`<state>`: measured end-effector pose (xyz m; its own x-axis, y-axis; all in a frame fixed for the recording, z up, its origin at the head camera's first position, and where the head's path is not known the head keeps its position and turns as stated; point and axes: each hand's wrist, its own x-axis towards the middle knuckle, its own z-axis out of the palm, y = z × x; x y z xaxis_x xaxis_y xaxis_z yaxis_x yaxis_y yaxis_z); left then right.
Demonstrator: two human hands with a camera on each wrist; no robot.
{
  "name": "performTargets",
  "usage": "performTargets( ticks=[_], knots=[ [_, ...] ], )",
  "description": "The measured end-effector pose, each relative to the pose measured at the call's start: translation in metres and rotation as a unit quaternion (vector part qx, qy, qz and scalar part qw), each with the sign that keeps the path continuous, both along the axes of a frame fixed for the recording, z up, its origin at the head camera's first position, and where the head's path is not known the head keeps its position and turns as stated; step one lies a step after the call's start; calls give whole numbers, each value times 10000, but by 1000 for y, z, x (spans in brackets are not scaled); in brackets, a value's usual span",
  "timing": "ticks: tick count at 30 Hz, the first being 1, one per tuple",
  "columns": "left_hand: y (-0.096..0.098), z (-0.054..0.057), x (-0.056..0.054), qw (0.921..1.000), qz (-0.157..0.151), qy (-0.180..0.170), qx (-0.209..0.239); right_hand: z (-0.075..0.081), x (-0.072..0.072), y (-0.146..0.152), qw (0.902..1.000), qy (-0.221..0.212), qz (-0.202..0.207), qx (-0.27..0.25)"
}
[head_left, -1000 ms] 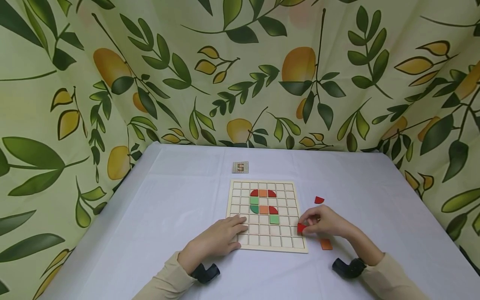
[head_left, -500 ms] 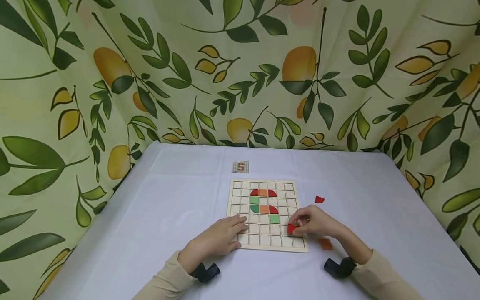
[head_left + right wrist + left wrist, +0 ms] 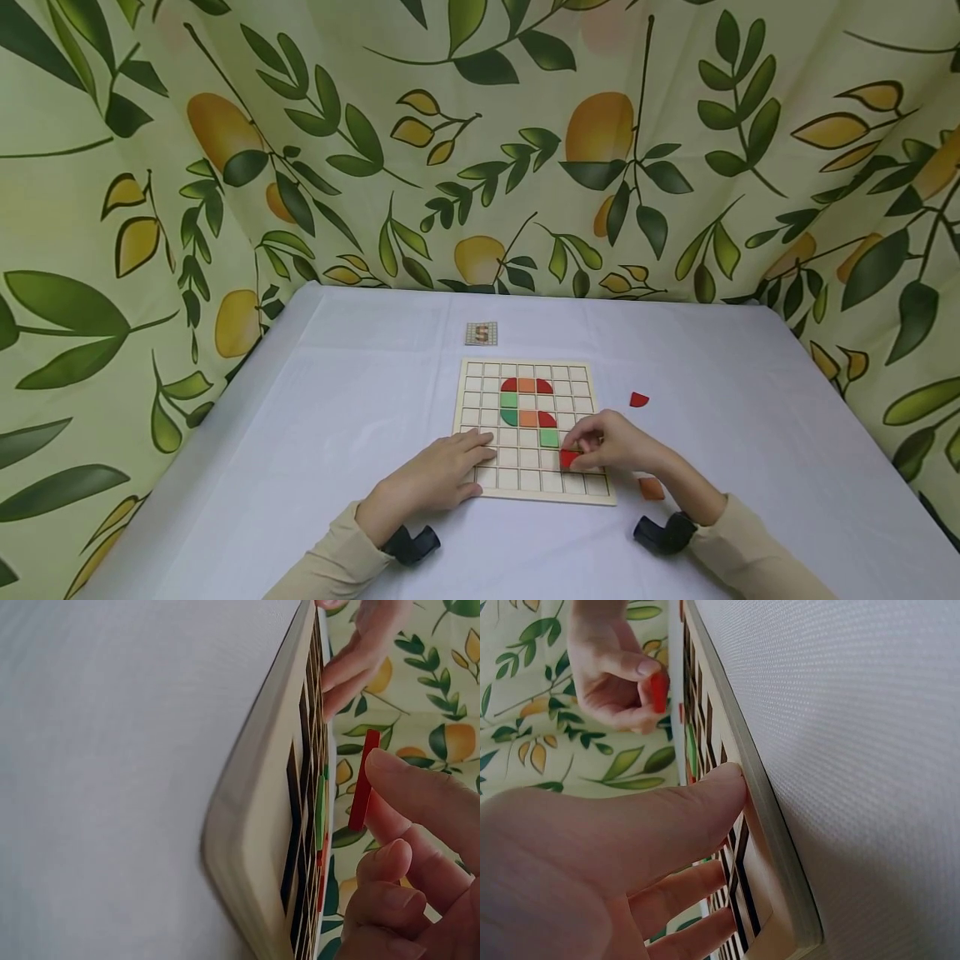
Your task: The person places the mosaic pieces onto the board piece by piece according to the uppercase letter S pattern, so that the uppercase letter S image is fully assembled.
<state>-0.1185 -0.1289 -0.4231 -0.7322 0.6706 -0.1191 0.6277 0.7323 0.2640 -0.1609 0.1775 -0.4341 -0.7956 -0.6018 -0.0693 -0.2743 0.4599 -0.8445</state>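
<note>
A light wooden grid board (image 3: 525, 483) lies on the white table, with red, orange and green tiles set in its upper middle squares. My left hand (image 3: 442, 471) rests on its lower left side, fingers spread over the squares; in the left wrist view the thumb (image 3: 705, 802) lies on the frame's edge. My right hand (image 3: 618, 442) pinches a red tile (image 3: 568, 459) between thumb and fingers. The right wrist view has that red tile (image 3: 364, 780) edge-on, held just above the board. A green square tile (image 3: 549, 437) sits in the grid up and left of it.
Right of the board lie a red quarter-round tile (image 3: 639, 400) and an orange tile (image 3: 651, 488). Behind the board is a small pattern card (image 3: 481, 334) showing an S-like figure. A leaf-print curtain (image 3: 420, 167) surrounds the table.
My right hand has carried the red tile leftward from the board's right edge to over its lower right squares. The left hand has stayed in place.
</note>
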Motion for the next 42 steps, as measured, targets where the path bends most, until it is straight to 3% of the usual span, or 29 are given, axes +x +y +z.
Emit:
performTargets(
  ticks=[9, 26, 42],
  knots=[
    [-2, 2, 1, 10000, -58, 45, 54, -3, -3, -8, 9997, 147, 82, 155],
    [1, 2, 1, 9998, 115, -166, -8, -4, -4, -19, 9983, 445, 154, 344],
    [1, 0, 0, 9999, -18, 41, -119, -4, -6, -27, 9970, 559, 217, 490]
  ],
)
